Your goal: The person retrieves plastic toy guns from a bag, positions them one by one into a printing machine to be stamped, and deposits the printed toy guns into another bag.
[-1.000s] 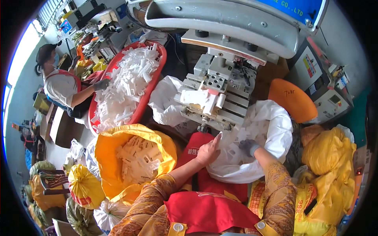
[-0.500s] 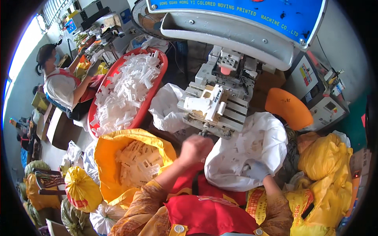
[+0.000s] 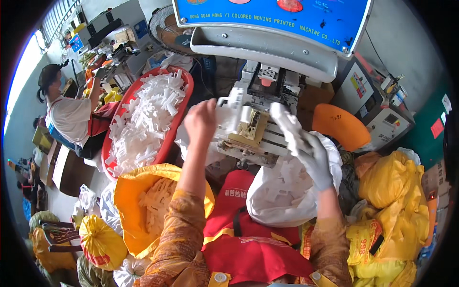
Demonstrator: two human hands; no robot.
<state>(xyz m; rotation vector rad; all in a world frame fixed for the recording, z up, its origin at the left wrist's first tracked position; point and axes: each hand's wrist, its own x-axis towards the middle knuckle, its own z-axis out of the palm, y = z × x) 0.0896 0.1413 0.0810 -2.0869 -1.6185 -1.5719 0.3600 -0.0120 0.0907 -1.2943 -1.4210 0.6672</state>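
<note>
The head view shows both my hands raised over the machine's bed [image 3: 278, 138], each with a white part. Half a second ago, my left hand [image 3: 200, 122] was low and empty by the yellow bag [image 3: 125, 191]; now it is at the left of the jig [image 3: 258, 128], fingers curled in and closed on the left part [image 3: 234, 107]. That part lay flat on the jig then. It has now come up and leans over the jig's left side, blurred by motion, so I cannot tell exactly which fingers press on it, or whether its lower end is quite clear.

My right hand [image 3: 313, 155], in a grey glove, was down inside the white bag [image 3: 267, 213]. It has risen above the bag's far edge and grips the right part [image 3: 285, 125], which slants up and away from my fingers, just right of the jig and apart from it. My grip there is narrow, wrapped round the near end.

What this means, as I judge it: one part is being taken off while a fresh one is ready at hand, and the brown top of the jig is partly uncovered between the two. The pink pad [image 3: 267, 82] stands back behind the jig, as it did half a second ago, well apart from both parts, so neither hand is under it.
</note>
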